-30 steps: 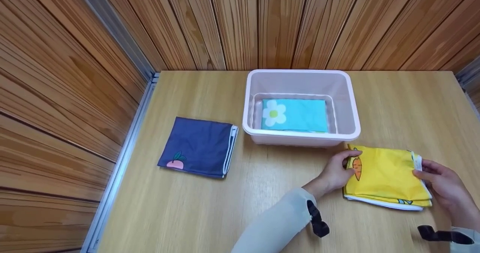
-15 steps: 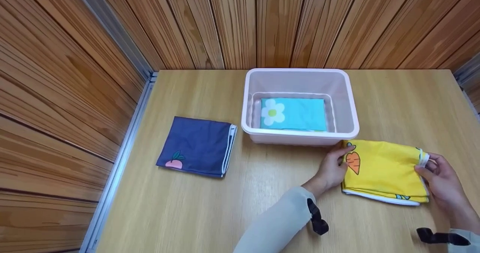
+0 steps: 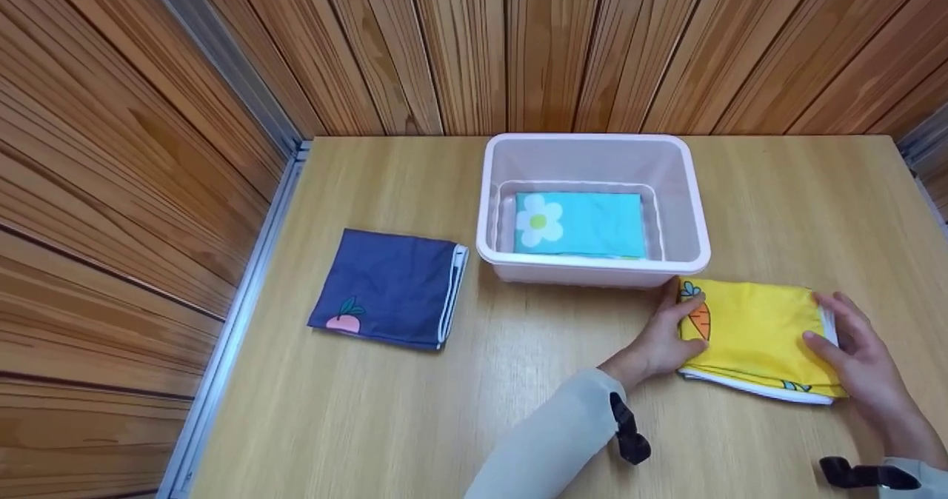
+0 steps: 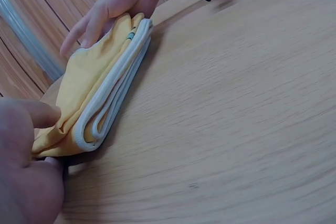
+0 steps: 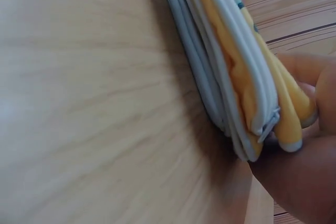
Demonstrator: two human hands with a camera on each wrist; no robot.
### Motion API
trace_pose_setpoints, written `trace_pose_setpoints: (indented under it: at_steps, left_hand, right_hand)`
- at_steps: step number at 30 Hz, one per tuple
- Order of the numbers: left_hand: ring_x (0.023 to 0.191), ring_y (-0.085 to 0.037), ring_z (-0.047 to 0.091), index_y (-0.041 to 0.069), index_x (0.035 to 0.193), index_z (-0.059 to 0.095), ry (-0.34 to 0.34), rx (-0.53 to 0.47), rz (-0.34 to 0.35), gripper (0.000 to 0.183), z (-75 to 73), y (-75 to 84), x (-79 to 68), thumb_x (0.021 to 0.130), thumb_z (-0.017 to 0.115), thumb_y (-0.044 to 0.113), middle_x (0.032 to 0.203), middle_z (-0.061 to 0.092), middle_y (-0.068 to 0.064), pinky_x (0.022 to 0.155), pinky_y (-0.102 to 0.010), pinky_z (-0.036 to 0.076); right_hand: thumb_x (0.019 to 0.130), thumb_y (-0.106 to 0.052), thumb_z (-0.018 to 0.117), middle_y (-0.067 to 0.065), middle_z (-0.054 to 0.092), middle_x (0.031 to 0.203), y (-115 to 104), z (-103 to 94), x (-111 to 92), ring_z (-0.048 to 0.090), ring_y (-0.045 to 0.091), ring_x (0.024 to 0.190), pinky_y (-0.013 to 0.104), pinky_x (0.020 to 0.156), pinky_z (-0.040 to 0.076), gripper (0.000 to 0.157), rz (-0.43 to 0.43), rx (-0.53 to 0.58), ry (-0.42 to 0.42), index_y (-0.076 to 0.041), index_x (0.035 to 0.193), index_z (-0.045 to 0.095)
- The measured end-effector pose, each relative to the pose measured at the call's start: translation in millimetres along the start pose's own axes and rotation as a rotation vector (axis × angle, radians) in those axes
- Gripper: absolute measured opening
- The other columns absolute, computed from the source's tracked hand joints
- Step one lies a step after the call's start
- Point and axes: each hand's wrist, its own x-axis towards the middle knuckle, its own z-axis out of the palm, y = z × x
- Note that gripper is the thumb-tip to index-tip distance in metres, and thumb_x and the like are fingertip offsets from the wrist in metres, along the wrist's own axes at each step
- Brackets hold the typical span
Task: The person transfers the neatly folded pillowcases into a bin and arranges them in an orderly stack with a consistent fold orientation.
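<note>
A yellow folded cloth (image 3: 755,329) with a carrot print and white trim lies at the right of the table, just in front of the plastic bin. My left hand (image 3: 663,336) holds its left edge, thumb and fingers about the fold. At the opposite edge my right hand (image 3: 863,358) grips the cloth, thumb on top. Its stacked layers show in the left wrist view, with the cloth (image 4: 89,93) between both hands. From the right wrist view the cloth's corner (image 5: 247,93) sits against the right hand (image 5: 304,166); some fingertips are hidden there.
A pale pink bin (image 3: 592,271) stands at the back middle, holding a turquoise folded cloth (image 3: 592,225) with a white flower. Left of it lies a navy folded cloth (image 3: 392,288) with a pink fruit print. Wooden walls (image 3: 548,47) bound the table at back and left.
The yellow cloth has shifted slightly left and toward the bin. Its right edge, pinched up half a second ago, now lies lower, and my right hand has changed its hold there.
</note>
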Motion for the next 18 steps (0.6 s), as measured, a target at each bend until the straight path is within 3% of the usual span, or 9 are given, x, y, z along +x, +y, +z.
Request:
trace_pose_setpoints:
  at_steps: [5, 12, 18]
  left_hand:
    - [0.153, -0.009, 0.016, 0.015, 0.153, 0.047, -0.011, -0.002, 0.022, 0.071, 1.2, -2.1, -0.8, 0.089, 0.072, -0.002, 0.171, 0.009, -0.001, 0.115, -0.014, 0.024]
    - [0.152, -0.007, 0.016, 0.016, 0.153, 0.047, -0.019, 0.016, 0.004, 0.069, 3.0, -0.8, 0.2, 0.091, 0.072, -0.001, 0.171, 0.007, 0.0, 0.114, -0.014, 0.025]
    - [0.153, -0.007, 0.014, 0.014, 0.154, 0.046, -0.03, 0.021, -0.007, 0.069, 3.3, -0.4, 0.6, 0.091, 0.069, -0.003, 0.171, 0.007, 0.001, 0.115, -0.014, 0.023]
  right_hand:
    - [0.106, -0.006, 0.05, -0.004, -0.021, 0.168, 3.6, -2.8, -4.4, -0.02, 0.001, 0.149, 0.006, 0.11, -0.01, 0.053, -0.089, -0.043, -0.093, -0.017, 0.157, 0.042]
    - [0.108, -0.008, 0.046, -0.004, -0.024, 0.166, 6.2, -5.2, -5.2, -0.025, 0.01, 0.149, 0.014, 0.112, -0.018, 0.046, -0.055, -0.061, -0.13, -0.012, 0.154, 0.046]
    - [0.108, -0.01, 0.046, -0.009, -0.022, 0.167, 6.8, -6.5, -6.6, -0.023, 0.005, 0.149, 0.008, 0.11, -0.014, 0.044, -0.056, -0.069, -0.137, -0.008, 0.152, 0.047]
